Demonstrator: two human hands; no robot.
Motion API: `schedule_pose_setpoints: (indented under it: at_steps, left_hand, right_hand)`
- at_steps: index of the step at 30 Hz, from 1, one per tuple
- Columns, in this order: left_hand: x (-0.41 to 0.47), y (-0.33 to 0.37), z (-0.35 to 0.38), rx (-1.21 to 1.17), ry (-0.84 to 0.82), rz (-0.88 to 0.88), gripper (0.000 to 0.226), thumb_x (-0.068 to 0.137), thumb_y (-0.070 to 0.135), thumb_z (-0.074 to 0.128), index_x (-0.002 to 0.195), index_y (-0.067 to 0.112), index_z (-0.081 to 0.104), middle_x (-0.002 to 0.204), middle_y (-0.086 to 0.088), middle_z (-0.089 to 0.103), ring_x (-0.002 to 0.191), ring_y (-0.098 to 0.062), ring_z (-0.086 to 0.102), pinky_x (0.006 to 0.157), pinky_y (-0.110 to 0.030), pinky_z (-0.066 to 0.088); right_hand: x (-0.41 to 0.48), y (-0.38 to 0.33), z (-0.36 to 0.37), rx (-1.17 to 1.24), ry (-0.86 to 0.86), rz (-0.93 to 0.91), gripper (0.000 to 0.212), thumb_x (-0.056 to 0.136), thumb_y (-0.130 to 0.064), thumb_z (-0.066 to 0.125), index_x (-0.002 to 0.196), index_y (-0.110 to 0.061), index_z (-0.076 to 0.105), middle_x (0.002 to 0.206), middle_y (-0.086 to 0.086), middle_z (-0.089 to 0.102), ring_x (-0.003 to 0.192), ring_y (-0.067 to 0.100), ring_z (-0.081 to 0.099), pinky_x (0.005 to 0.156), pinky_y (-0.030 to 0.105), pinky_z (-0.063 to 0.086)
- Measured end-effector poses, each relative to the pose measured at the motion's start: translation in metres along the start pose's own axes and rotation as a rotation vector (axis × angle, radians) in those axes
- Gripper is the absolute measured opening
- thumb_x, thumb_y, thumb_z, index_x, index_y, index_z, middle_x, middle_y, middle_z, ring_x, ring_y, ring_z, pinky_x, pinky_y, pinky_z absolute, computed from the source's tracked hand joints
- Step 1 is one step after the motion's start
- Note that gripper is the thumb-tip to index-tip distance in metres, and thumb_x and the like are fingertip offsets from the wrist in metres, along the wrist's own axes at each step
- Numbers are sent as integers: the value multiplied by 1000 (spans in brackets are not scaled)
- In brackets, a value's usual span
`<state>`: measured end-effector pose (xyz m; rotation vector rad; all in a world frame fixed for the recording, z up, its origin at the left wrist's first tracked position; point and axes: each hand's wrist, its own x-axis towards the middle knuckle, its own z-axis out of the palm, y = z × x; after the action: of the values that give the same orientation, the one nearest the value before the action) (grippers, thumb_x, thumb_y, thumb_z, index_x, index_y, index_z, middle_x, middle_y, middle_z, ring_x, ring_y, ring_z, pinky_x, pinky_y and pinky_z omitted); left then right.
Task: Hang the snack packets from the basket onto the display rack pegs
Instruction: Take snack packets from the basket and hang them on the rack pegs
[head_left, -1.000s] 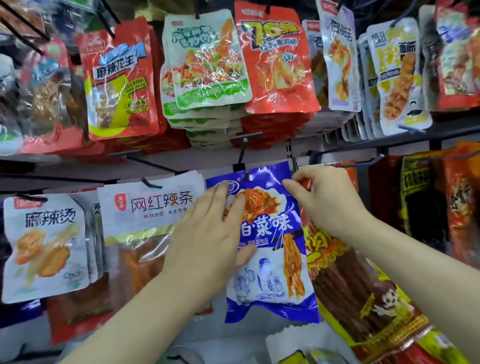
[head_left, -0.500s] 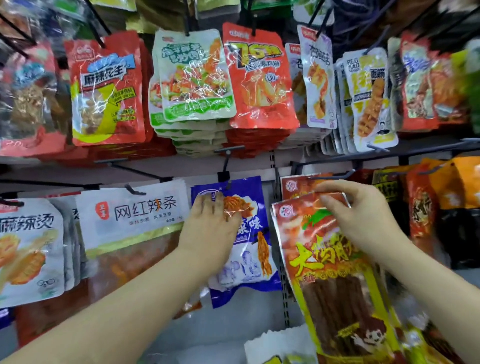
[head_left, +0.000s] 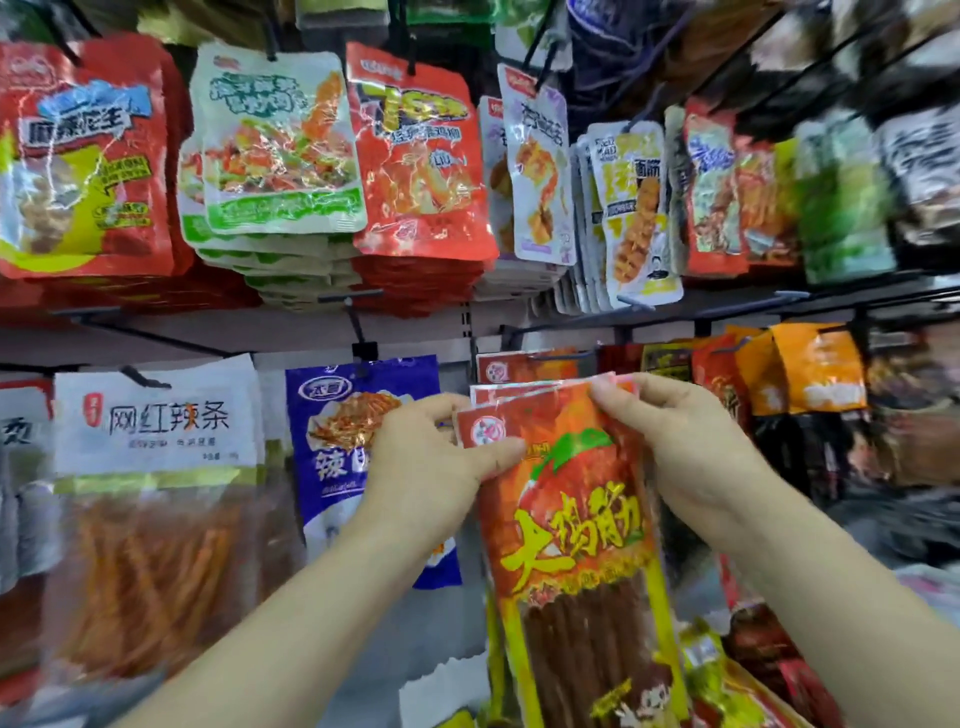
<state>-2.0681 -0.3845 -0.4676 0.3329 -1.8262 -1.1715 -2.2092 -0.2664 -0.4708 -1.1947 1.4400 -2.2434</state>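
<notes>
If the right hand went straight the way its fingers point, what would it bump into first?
The right hand points up and left. Past the red packet it pinches, it would probably first meet the hanging red packets on the peg just above; depth is unclear.

Bright, even light; glare on glossy packets (head_left: 423, 156); right edge motion-blurred; wide-angle bending at borders.

The display rack (head_left: 208, 340) has a pale back panel with black pegs (head_left: 358, 325) in two rows. The upper pegs carry thick stacks of red packets (head_left: 83, 156) and green-and-white packets (head_left: 280, 140); below hang a white packet (head_left: 156, 415) and a blue packet (head_left: 327, 467), side by side on separate pegs
</notes>
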Motion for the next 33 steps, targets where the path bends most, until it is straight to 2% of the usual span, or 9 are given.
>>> schedule_pose_setpoints:
  at_steps: [4, 7, 12, 16, 19, 22, 25, 29, 33]
  left_hand:
    - [-3, -8, 4, 234, -104, 119, 35, 80, 1, 74, 88, 35, 67, 88, 11, 75, 81, -10, 72, 77, -38, 59]
    - [-4, -11, 0, 312, -129, 149, 38, 88, -2, 63, 98, 33, 72, 94, 14, 73, 88, -7, 70, 83, -38, 58]
    - [5, 6, -1, 177, -90, 173, 28, 73, 8, 56, 72, 28, 75, 74, 1, 72, 76, -21, 65, 67, -33, 51]
    - [16, 24, 14, 237, -118, 270, 27, 66, 23, 44, 62, 22, 71, 49, 10, 58, 49, 0, 51, 53, -18, 38]
    - [33, 28, 25, 322, -83, 287, 19, 72, 49, 60, 78, 35, 71, 73, 16, 69, 75, 3, 62, 76, -17, 46]
    - [42, 33, 35, 511, -98, 307, 23, 79, 43, 71, 100, 41, 66, 93, 25, 66, 89, 10, 58, 81, -5, 40]
    - [45, 36, 43, 635, -138, 319, 44, 75, 48, 66, 119, 47, 62, 117, 21, 66, 108, -1, 59, 98, -23, 44]
    - [46, 37, 46, 745, -157, 298, 59, 66, 53, 54, 125, 56, 52, 128, 19, 61, 116, -6, 56, 100, -30, 46]
    - [51, 39, 47, 698, -133, 218, 46, 80, 42, 67, 126, 39, 58, 117, 13, 66, 105, -8, 61, 92, -25, 46]
  right_hand:
    - [7, -4, -36, -153, -101, 188, 28, 93, -31, 58, 80, -13, 74, 73, 6, 66, 55, 12, 52, 51, 21, 38]
    - [17, -4, -55, -185, -26, 122, 28, 95, -32, 58, 76, -17, 72, 70, 6, 58, 52, 10, 43, 46, 18, 30]
    - [42, -18, -43, -178, 115, -163, 31, 96, -22, 59, 74, -3, 70, 70, 11, 64, 60, 18, 57, 59, 25, 45]
    - [63, -19, -28, -376, 246, -302, 41, 92, -26, 65, 73, 10, 61, 63, 10, 48, 60, 18, 41, 58, 34, 32]
    - [70, -17, -25, -463, 292, -319, 43, 91, -25, 65, 66, 9, 58, 59, 9, 42, 57, 17, 36, 55, 32, 28]
    - [74, -10, -26, -504, 323, -297, 43, 91, -28, 65, 64, 5, 60, 56, 8, 44, 56, 17, 38, 56, 31, 29]
    - [76, -2, -28, -563, 334, -300, 42, 91, -30, 64, 69, 7, 63, 57, 9, 49, 56, 16, 41, 56, 33, 34]
    - [76, -1, -33, -681, 354, -374, 41, 91, -30, 64, 66, 3, 64, 60, 19, 58, 60, 20, 47, 58, 39, 37]
    - [72, -3, -31, -823, 346, -476, 38, 92, -29, 62, 65, -2, 66, 59, 9, 60, 66, 28, 57, 61, 37, 35]
